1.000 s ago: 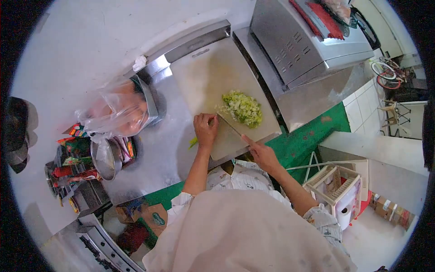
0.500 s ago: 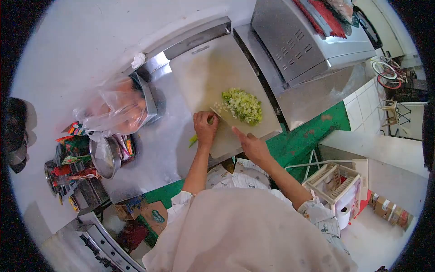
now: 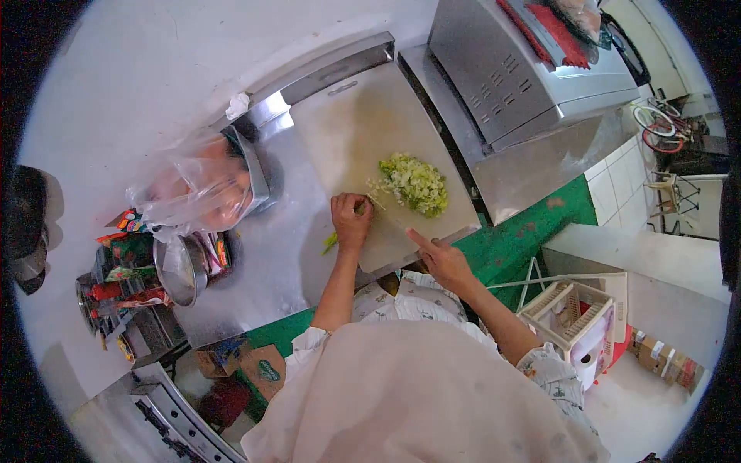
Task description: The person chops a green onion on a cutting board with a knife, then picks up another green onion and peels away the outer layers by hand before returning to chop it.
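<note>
On the pale cutting board (image 3: pixel 340 123) lies a heap of chopped green vegetable (image 3: pixel 417 184), with a few loose bits to its left. My left hand (image 3: pixel 352 218) is closed around green stalks (image 3: pixel 330 241) at the board's left edge, their ends showing below the fingers. To the right, my right hand (image 3: pixel 441 260) is closed on a knife, its index finger stretched along the top. The knife's thin blade (image 3: pixel 392 218) is hard to make out; it points up and left toward the fingertips of my left hand.
Left on the steel counter (image 3: pixel 255 285) stand a metal container with a plastic bag (image 3: pixel 204 185) of orange-brown items, a metal bowl (image 3: pixel 181 270) and colourful packets. A large metal appliance (image 3: pixel 517 77) stands at upper right. A cream rack (image 3: pixel 571 312) is at lower right.
My right hand has moved slightly right and down with the knife, away from my left hand. My left hand stays nearly in place on the stalks.
</note>
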Demonstrator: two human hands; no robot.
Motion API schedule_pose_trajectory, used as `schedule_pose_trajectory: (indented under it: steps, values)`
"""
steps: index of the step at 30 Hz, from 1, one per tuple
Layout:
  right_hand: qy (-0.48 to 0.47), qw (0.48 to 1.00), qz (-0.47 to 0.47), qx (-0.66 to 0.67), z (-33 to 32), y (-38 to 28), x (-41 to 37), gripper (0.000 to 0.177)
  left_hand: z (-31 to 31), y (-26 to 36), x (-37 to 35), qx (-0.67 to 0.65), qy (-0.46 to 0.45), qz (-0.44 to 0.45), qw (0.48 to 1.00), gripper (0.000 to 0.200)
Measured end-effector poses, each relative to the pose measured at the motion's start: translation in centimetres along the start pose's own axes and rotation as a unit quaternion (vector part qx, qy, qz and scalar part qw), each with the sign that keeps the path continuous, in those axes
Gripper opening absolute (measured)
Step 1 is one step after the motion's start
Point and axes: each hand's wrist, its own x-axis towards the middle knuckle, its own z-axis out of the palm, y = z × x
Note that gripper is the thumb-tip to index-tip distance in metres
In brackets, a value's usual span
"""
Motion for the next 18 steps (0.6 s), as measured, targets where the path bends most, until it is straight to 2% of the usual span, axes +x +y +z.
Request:
schedule_pose_trajectory:
  steps: [3,7,10,12,15,18]
  values:
    - [0.021,0.998,-0.034,-0.038,0.3,-0.3,0.9,0.064,0.0,-0.1,0.1,0.002,0.011,0.019,1.0,0.014]
    - [0.032,0.999,-0.02,-0.023,1.0,-0.6,2.0,0.061,-0.3,0.1,0.1,-0.006,-0.003,0.009,1.0,0.014]
    - [0.01,1.0,-0.004,-0.03,0.0,0.0,0.5,0.059,-0.3,0.1,0.1,-0.005,0.008,0.021,1.0,0.014]
    - [0.008,1.0,-0.008,0.028,-0.3,0.4,-0.5,0.058,-0.2,-0.1,0.0,-0.01,0.005,0.019,1.0,0.014]
    - [0.007,0.999,0.004,0.044,-0.1,0.2,-0.6,0.056,-0.2,-0.2,0.0,-0.019,-0.003,0.016,1.0,0.013]
    - [-0.007,1.0,-0.003,0.021,0.1,-0.1,-0.3,0.057,-0.3,0.0,0.1,-0.014,0.008,0.027,0.999,0.011]
